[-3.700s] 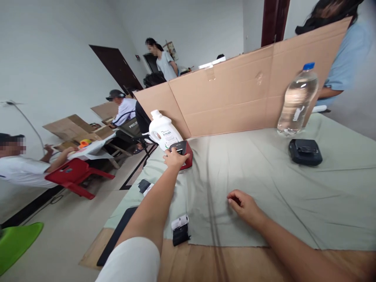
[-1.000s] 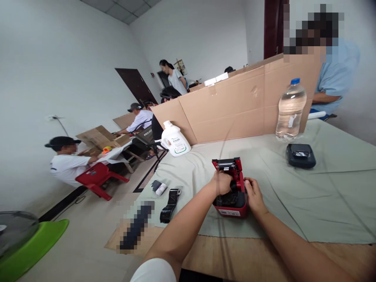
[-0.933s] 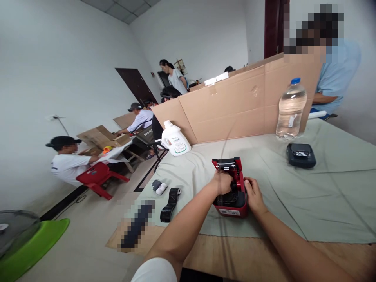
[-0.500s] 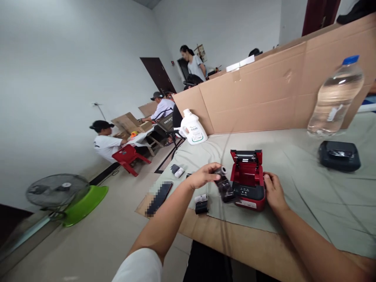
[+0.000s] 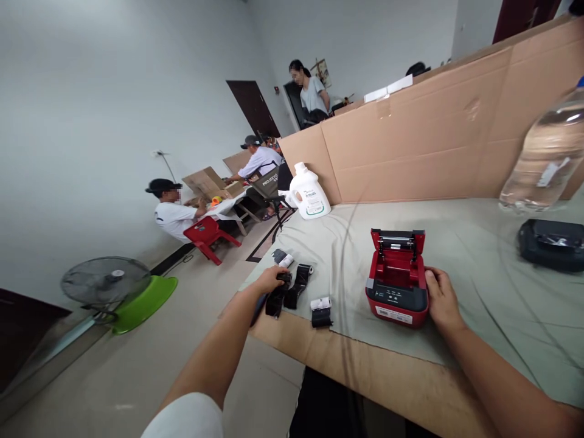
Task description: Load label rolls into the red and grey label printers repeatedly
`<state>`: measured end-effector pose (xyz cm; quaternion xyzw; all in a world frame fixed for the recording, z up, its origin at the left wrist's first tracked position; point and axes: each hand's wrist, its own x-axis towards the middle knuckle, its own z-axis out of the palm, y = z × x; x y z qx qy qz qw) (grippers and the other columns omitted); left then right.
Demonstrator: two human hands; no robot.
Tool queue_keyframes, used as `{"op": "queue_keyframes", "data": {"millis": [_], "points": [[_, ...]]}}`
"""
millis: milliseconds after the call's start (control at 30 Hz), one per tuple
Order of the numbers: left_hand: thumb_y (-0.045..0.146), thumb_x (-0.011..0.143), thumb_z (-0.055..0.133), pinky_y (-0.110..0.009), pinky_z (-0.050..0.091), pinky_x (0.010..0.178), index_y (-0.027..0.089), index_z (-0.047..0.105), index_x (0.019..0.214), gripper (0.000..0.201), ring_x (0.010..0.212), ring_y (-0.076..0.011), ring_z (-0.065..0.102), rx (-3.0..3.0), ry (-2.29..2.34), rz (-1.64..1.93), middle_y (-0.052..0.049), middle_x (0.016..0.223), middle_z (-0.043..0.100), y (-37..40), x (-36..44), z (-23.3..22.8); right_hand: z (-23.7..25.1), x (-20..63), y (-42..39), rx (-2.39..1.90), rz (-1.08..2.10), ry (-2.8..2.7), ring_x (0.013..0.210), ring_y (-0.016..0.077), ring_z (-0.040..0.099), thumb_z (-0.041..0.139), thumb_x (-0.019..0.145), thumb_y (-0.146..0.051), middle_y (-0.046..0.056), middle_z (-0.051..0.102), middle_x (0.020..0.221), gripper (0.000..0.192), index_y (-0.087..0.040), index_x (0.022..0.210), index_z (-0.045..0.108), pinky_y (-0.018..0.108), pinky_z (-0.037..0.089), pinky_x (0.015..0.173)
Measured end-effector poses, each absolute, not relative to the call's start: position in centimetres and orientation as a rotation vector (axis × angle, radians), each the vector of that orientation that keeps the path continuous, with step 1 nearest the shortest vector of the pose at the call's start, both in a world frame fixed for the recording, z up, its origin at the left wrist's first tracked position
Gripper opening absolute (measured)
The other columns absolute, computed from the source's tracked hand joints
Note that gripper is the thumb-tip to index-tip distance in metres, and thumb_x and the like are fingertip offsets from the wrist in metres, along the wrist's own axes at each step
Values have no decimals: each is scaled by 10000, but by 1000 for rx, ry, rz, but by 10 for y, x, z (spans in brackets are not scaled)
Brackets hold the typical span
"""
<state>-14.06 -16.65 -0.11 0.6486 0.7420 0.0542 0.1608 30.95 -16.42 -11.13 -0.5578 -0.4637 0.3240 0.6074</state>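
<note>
Left arm stretched forward-left, left hand palm down, fingers curled closed. Right hand nearer, forearm bent, fingers loosely cupped.

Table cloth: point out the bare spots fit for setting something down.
Free: the cloth between the white jug and red printer, and right of the printer toward the black device. Crowded: the near-left corner, where the left hand touches black rolls.

The person wore a short white sleeve on the left arm, ending above the elbow; the forearm below it was bare down to the left hand; the right arm was bare as far as it showed, with no sleeve in view; the right hand carried no glove, ring or watch that could be made out.
</note>
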Motion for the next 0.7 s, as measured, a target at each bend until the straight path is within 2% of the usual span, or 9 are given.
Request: {"op": "queue_keyframes", "data": {"millis": [133, 267, 400, 500, 600, 700], "points": [[79, 656, 571, -481, 290, 991, 198, 600, 1175, 534, 1216, -356, 389, 1931, 2274, 128, -134, 1289, 523, -155, -118, -13, -107, 310, -166, -1302, 764, -1086, 1025, 253, 542, 419, 806, -650, 114, 604, 1070, 529, -196, 1025, 579, 451, 399, 936], [38, 692, 511, -403, 262, 1053, 211, 566, 1220, 559, 1265, -285, 363, 2114, 2126, 82, -99, 1331, 509, -145, -88, -16, -108, 310, -166, -1307, 768, -1076, 1027, 255, 541, 420, 803, -656, 119, 600, 1078, 546, -188, 1034, 579, 450, 396, 938], [52, 687, 527, -407, 321, 1020, 186, 647, 1067, 420, 1156, -288, 478, 2177, 1998, 2, -117, 1167, 609, -137, -65, -18, -110, 310, -165, -1306, 770, -1075, 1009, 251, 544, 429, 808, -642, 112, 609, 1055, 524, -190, 1029, 577, 439, 404, 926], [112, 705, 547, -389, 386, 971, 173, 644, 1054, 367, 1076, -277, 532, 2200, 1934, 4, -116, 1108, 624, -133, -50, -6, -109, 310, -165, -1294, 756, -1093, 1008, 247, 544, 419, 822, -625, 106, 614, 1037, 502, -190, 1016, 577, 432, 409, 925], [224, 771, 526, -365, 453, 886, 183, 616, 1096, 339, 1005, -251, 563, 2124, 1779, 154, -90, 1063, 630, -137, -29, 24, -108, 309, -165, -1286, 738, -1093, 1009, 243, 544, 409, 828, -623, 106, 610, 1038, 500, -187, 1008, 576, 434, 408, 935], [375, 795, 570, -305, 494, 716, 170, 594, 1132, 395, 843, -203, 587, 1884, 1333, 227, -70, 989, 634, -158, 1, 66, -109, 308, -164, -1279, 730, -1089, 1009, 243, 544, 403, 837, -621, 102, 607, 1034, 489, -192, 999, 573, 442, 403, 947]]}}
